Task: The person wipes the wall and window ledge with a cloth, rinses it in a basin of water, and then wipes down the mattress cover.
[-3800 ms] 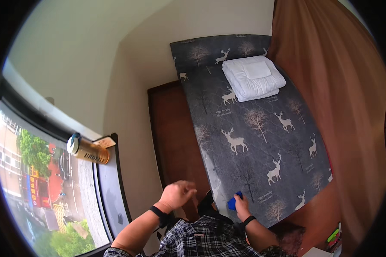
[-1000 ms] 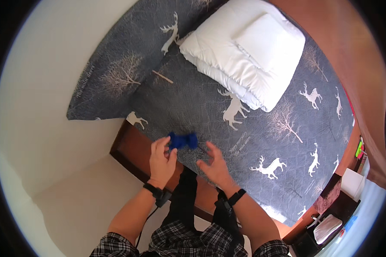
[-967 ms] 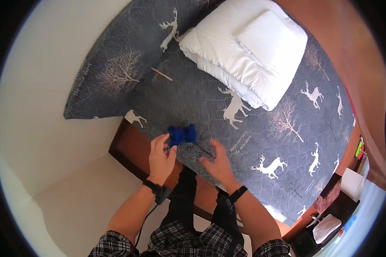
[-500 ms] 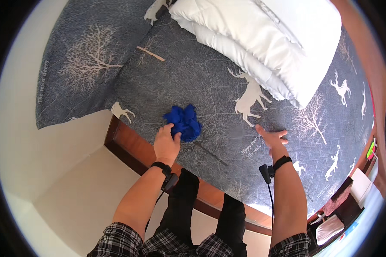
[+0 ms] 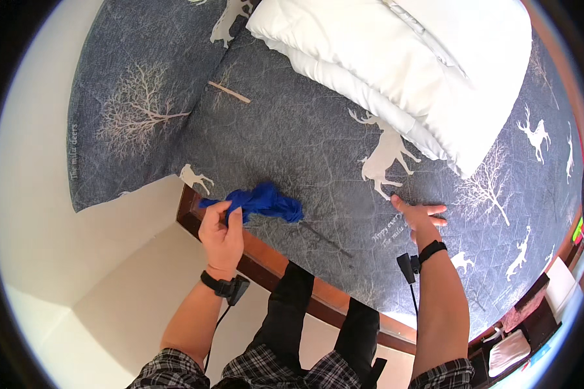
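A crumpled blue cloth [image 5: 269, 202] lies near the front edge of the bed, on a dark grey sheet [image 5: 292, 129] printed with pale deer and trees. My left hand [image 5: 222, 240] pinches the cloth's left end between thumb and fingers, stretching it out sideways. The cloth's right part stays bunched on the sheet. My right hand [image 5: 422, 217] rests on the sheet to the right, fingers spread, holding nothing. Each wrist wears a black strap with a small black device on it.
A folded white quilt [image 5: 383, 71] lies at the far side of the bed. A grey patterned pillow [image 5: 136, 110] is at the left, by a pale wall. The wooden bed frame [image 5: 253, 262] runs along the near edge. Dark furniture with a pale cushion [image 5: 509, 353] stands lower right.
My left hand has moved left and closed on the blue cloth's end, drawing the bunched cloth out into a longer strip. My right hand keeps its place on the sheet.
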The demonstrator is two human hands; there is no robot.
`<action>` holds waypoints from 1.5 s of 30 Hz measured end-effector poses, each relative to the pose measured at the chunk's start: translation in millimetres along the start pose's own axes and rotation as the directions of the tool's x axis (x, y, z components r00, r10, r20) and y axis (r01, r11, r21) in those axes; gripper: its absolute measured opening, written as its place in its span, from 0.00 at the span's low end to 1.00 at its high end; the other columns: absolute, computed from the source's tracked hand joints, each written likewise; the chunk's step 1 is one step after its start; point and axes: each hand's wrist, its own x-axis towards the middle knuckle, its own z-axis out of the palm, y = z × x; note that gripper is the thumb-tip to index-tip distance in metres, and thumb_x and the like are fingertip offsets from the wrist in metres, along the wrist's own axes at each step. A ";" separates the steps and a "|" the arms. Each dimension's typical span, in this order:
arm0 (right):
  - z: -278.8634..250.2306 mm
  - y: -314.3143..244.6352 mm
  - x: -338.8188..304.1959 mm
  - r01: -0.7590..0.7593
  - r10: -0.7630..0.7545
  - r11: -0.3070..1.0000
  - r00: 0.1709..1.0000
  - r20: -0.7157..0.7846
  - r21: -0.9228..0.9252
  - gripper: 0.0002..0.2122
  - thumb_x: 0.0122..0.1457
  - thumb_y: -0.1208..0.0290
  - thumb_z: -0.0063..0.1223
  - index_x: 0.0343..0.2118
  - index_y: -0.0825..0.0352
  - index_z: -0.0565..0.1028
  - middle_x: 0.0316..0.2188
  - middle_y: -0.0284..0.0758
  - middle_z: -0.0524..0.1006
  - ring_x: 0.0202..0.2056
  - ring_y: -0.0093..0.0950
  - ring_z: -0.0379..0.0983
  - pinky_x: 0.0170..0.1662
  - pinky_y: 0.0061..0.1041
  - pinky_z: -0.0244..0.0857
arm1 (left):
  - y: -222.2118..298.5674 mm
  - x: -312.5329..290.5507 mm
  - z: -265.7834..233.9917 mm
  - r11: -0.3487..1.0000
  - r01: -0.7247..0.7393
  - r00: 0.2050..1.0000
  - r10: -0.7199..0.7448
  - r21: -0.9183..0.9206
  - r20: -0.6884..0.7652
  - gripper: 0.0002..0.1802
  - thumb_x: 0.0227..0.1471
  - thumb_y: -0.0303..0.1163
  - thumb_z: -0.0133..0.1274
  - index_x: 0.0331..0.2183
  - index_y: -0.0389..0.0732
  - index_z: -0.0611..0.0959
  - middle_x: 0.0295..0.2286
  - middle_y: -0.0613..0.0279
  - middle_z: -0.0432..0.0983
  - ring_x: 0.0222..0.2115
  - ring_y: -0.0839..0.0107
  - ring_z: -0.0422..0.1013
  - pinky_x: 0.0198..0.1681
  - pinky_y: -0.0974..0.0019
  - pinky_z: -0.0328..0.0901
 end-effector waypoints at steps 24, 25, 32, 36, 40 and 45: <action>-3.4 -10.5 -2.7 -0.139 0.141 0.983 0.990 0.010 -0.119 0.84 0.40 0.34 0.80 0.69 0.56 0.06 0.73 0.57 0.09 0.72 0.72 0.12 0.71 0.73 0.36 | 17.1 86.7 172.7 0.846 -0.383 0.910 0.275 0.371 0.311 0.38 0.52 0.28 0.64 0.65 0.48 0.74 0.64 0.42 0.65 0.62 0.38 0.63 0.64 0.43 0.64; -1.7 -9.0 -1.6 -0.143 0.146 0.983 0.989 0.018 -0.119 0.84 0.40 0.34 0.80 0.69 0.56 0.06 0.73 0.57 0.09 0.72 0.72 0.12 0.72 0.72 0.35 | 33.7 85.4 187.9 0.783 -0.463 0.869 0.310 0.415 0.386 0.39 0.52 0.29 0.65 0.65 0.49 0.75 0.64 0.42 0.66 0.62 0.36 0.63 0.65 0.42 0.63; 5.5 -6.4 -2.3 -0.116 0.117 0.989 0.993 0.011 -0.096 0.84 0.40 0.36 0.81 0.69 0.57 0.06 0.73 0.58 0.09 0.72 0.73 0.13 0.72 0.72 0.32 | 36.7 96.5 217.7 0.640 -0.670 0.730 0.474 0.376 0.492 0.26 0.51 0.31 0.67 0.53 0.51 0.82 0.59 0.51 0.72 0.60 0.35 0.64 0.62 0.39 0.65; 5.0 -6.9 -4.3 -0.096 0.096 0.989 0.995 -0.007 -0.112 0.84 0.41 0.37 0.81 0.68 0.58 0.05 0.72 0.59 0.09 0.72 0.73 0.14 0.72 0.72 0.35 | 4.9 96.5 176.8 0.626 -0.655 0.749 0.466 0.423 0.471 0.19 0.49 0.27 0.65 0.44 0.48 0.82 0.54 0.57 0.76 0.58 0.44 0.69 0.57 0.44 0.68; 2.7 0.0 0.9 -0.078 0.079 0.996 0.997 0.014 -0.051 0.84 0.42 0.39 0.81 0.65 0.59 0.02 0.70 0.59 0.05 0.74 0.69 0.17 0.73 0.67 0.41 | -59.5 79.6 108.0 0.675 -0.478 0.879 0.372 0.563 0.299 0.19 0.48 0.25 0.62 0.44 0.46 0.82 0.51 0.53 0.77 0.53 0.44 0.72 0.57 0.46 0.67; 9.9 2.5 8.2 -0.053 0.057 0.997 0.997 0.058 -0.055 0.85 0.43 0.41 0.82 0.63 0.61 0.00 0.67 0.59 0.00 0.75 0.63 0.17 0.74 0.63 0.43 | -152.8 57.7 6.4 0.669 0.064 0.989 0.057 0.740 -0.137 0.17 0.50 0.29 0.61 0.44 0.43 0.81 0.45 0.48 0.78 0.47 0.42 0.72 0.53 0.43 0.67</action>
